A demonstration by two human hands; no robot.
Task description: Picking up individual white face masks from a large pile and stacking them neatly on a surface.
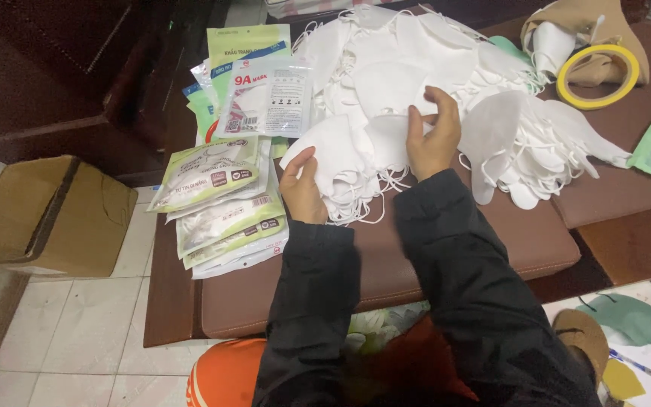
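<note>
Left hand: the left hand (pixel 301 188) rests at the near-left edge of the white mask pile (pixel 431 98), fingers curled together onto a folded white face mask (pixel 333 154); whether it truly pinches the mask or only presses on it I cannot tell.
Right hand: the right hand (pixel 435 136) is clamped on the same mask from its right side, thumb under and fingers over the upper fold.
Key relation: the mask lies between the two hands, directly ahead of the left one and just left of the right one; its long axis runs roughly left to right, slightly tilted up toward the right hand. Both hands touch it, the right with the firmer hold.
Mask looks: plain white, soft, folded flat, with thin ear loops trailing toward the person.
Where it sits: on the brown cushion (pixel 521 241), at the near edge of the pile.
Nearby: packaged masks (pixel 224 203) stacked to the left, a yellow tape roll (pixel 598 75) at far right, a cardboard box (pixel 50 215) on the floor.
</note>
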